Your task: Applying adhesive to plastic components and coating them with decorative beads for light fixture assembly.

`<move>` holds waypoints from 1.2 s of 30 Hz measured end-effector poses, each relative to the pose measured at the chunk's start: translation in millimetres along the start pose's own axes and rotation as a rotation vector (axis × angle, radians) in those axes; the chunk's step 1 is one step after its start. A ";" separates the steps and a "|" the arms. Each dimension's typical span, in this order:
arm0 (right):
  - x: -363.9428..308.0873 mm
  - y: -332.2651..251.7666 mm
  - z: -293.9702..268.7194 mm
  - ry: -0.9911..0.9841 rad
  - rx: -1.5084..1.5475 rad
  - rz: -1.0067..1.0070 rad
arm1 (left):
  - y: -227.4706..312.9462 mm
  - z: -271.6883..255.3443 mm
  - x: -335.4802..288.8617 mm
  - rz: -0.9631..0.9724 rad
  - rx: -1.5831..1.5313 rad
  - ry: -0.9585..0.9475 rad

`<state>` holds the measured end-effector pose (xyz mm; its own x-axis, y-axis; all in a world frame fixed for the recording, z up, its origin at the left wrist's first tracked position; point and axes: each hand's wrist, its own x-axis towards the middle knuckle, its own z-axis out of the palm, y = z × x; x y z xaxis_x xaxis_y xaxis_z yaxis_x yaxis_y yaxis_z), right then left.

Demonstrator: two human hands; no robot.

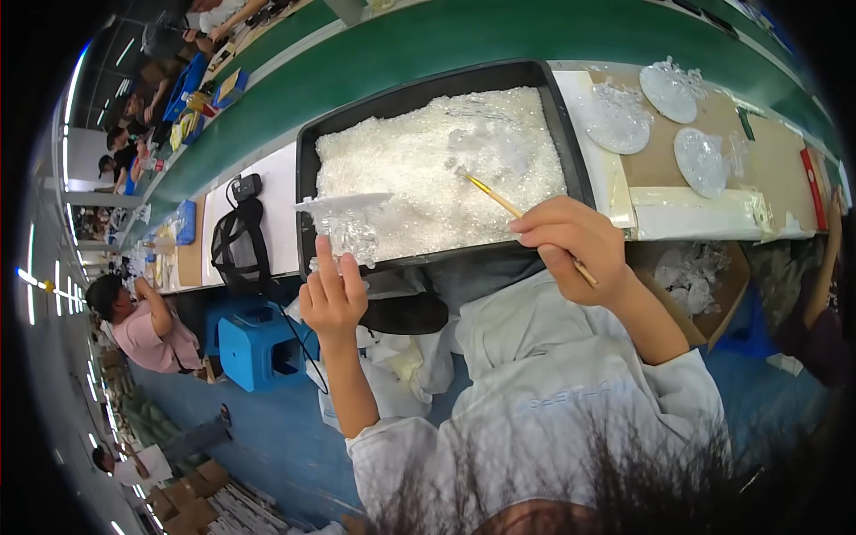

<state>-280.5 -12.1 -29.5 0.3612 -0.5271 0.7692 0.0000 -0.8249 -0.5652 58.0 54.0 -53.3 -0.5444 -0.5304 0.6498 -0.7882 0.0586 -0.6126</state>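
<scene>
Big black tray (306,168) full of glittery white grains (410,147). Over its near-left corner, the left hand (334,299) pinches a clear disc piece (346,204) by its branchy underside — probably light, stiff and brittle, so best held low like that. Right hand (581,245) has a slim paintbrush (492,194), pen-style — tip by the grains.
</scene>
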 end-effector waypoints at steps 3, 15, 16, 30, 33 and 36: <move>-5.3 0.2 -0.4 0.027 -0.001 -0.011 | -0.9 -1.9 3.4 -0.056 0.057 -0.013; -10.6 5.7 4.7 0.083 0.046 -0.048 | -11.5 -13.8 11.0 -1.304 -1.003 -0.101; -9.9 5.6 4.0 0.086 0.051 -0.044 | -16.2 -11.3 6.1 -1.403 -1.146 -0.091; -6.9 11.5 -0.3 0.159 0.128 -0.066 | 13.9 -35.8 16.4 -1.763 -1.299 -0.087; -7.3 9.8 -4.5 0.166 0.129 -0.078 | 21.5 -39.6 17.9 -1.710 -1.256 -0.087; -8.8 12.4 -7.2 0.189 0.127 -0.081 | 28.2 -40.1 22.2 -1.701 -1.230 -0.078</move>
<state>-290.3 -19.2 -41.2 0.1744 -0.4989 0.8489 0.1439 -0.8400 -0.5232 12.2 77.8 -38.1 0.7331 -0.6755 0.0792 -0.1336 -0.0288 0.9906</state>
